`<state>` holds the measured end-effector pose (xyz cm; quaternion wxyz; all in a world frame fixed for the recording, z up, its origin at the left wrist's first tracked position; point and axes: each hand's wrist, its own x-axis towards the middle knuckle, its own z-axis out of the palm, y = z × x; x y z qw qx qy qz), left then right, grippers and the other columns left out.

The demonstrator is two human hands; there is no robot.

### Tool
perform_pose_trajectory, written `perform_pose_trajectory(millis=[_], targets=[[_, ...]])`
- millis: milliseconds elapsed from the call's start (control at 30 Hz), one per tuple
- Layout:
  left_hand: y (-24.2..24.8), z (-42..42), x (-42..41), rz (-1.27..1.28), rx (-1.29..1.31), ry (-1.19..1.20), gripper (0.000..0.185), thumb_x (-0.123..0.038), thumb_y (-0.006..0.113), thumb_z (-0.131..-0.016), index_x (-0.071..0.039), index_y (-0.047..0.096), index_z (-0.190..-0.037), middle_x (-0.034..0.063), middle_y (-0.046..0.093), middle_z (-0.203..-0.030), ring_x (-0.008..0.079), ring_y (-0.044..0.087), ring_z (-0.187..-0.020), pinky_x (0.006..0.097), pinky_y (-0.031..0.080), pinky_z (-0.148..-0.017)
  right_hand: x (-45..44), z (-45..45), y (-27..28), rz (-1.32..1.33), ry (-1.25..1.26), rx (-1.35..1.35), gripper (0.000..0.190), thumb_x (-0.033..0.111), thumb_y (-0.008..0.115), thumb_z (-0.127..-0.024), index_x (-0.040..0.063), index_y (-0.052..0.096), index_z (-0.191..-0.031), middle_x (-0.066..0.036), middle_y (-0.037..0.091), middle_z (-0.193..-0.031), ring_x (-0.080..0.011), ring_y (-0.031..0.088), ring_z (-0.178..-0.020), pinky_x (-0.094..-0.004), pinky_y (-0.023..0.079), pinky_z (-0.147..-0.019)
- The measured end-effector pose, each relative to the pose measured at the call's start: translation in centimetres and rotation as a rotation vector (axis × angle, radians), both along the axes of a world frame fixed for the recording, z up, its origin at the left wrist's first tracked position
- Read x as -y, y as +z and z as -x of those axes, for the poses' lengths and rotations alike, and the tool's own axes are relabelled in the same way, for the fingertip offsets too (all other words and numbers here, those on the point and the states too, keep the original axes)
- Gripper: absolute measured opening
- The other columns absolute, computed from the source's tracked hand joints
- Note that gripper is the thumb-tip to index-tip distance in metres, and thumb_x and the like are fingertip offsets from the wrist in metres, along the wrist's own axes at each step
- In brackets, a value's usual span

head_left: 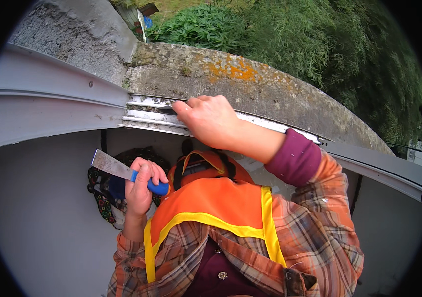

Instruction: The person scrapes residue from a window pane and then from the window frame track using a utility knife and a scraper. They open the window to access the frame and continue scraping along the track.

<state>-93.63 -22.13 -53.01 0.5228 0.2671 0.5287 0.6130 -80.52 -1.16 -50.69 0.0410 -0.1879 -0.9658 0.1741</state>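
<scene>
My left hand [142, 183] is closed around the blue handle of a putty knife [112, 165], whose flat, smudged metal blade points up and to the left. My right hand [209, 118] reaches over a white metal window track [151, 116], its fingers bent down at the groove. A dark, thin object shows beside the right fingertips; whether the hand grips it cannot be told. Dark dirt and bits of moss lie in the track near its left corner.
A weathered concrete sill [196, 70] with orange lichen runs outside the track. A metal side frame [55, 92] meets it at the left. Below lies a patterned dark cloth or bag [103, 208]. Shrubs and trees [288, 41] stand beyond the sill.
</scene>
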Motion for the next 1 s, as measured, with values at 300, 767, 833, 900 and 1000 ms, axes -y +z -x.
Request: perform_pose_trajectory(millis=[300, 767, 833, 900, 1000], targets=[[-0.1, 1.1, 1.3, -0.059, -0.035, 0.050, 0.026, -0.022, 0.042, -0.104, -0.006, 0.042, -0.083, 0.0042, 0.048, -0.069, 0.0168, 0.054, -0.069, 0.0298, 0.045, -0.069, -2.3, -1.2, 5.4, 0.081, 0.003, 0.405, 0.017, 0.010, 0.062, -0.080, 0.004, 0.067, -0.096, -0.021, 0.069, -0.087, -0.0368, 0.069, -0.085, -0.0453, 0.055, -0.073], [0.0, 2.2, 1.5, -0.075, -0.022, 0.035, 0.027, -0.022, 0.041, -0.104, -0.006, 0.042, -0.082, 0.0042, 0.048, -0.069, 0.0162, 0.053, -0.069, 0.0294, 0.045, -0.069, -0.7, 5.6, 0.3, 0.143, -0.172, -0.117, 0.020, 0.027, 0.057, -0.093, 0.014, 0.060, -0.107, -0.016, 0.067, -0.077, -0.0369, 0.066, -0.074, -0.0499, 0.051, -0.064], [0.0, 2.4, 1.6, -0.080, -0.039, 0.043, 0.027, -0.023, 0.041, -0.104, -0.006, 0.042, -0.082, 0.0042, 0.048, -0.069, 0.0162, 0.053, -0.069, 0.0292, 0.045, -0.069, -1.8, 4.4, 0.7, 0.151, -0.302, -0.273, 0.020, 0.029, 0.054, -0.094, 0.013, 0.060, -0.105, -0.016, 0.068, -0.081, -0.0368, 0.067, -0.076, -0.0499, 0.052, -0.066], [0.0, 2.6, 1.8, -0.084, -0.038, 0.057, 0.027, -0.023, 0.041, -0.104, -0.006, 0.042, -0.082, 0.0042, 0.048, -0.069, 0.0161, 0.053, -0.069, 0.0290, 0.045, -0.068, -3.2, 1.1, 2.0, 0.090, -0.170, -0.064, 0.020, 0.029, 0.056, -0.093, 0.015, 0.065, -0.103, -0.013, 0.069, -0.078, -0.0352, 0.067, -0.076, -0.0481, 0.053, -0.066], [-0.3, 2.6, 1.8, -0.088, -0.024, 0.055, 0.027, -0.023, 0.041, -0.104, -0.006, 0.042, -0.082, 0.0041, 0.048, -0.069, 0.0160, 0.053, -0.069, 0.0288, 0.045, -0.068, -4.8, -2.6, 3.4, 0.142, -0.119, 0.240, 0.021, 0.028, 0.057, -0.091, 0.015, 0.067, -0.104, -0.012, 0.070, -0.083, -0.0345, 0.068, -0.080, -0.0470, 0.053, -0.070]])
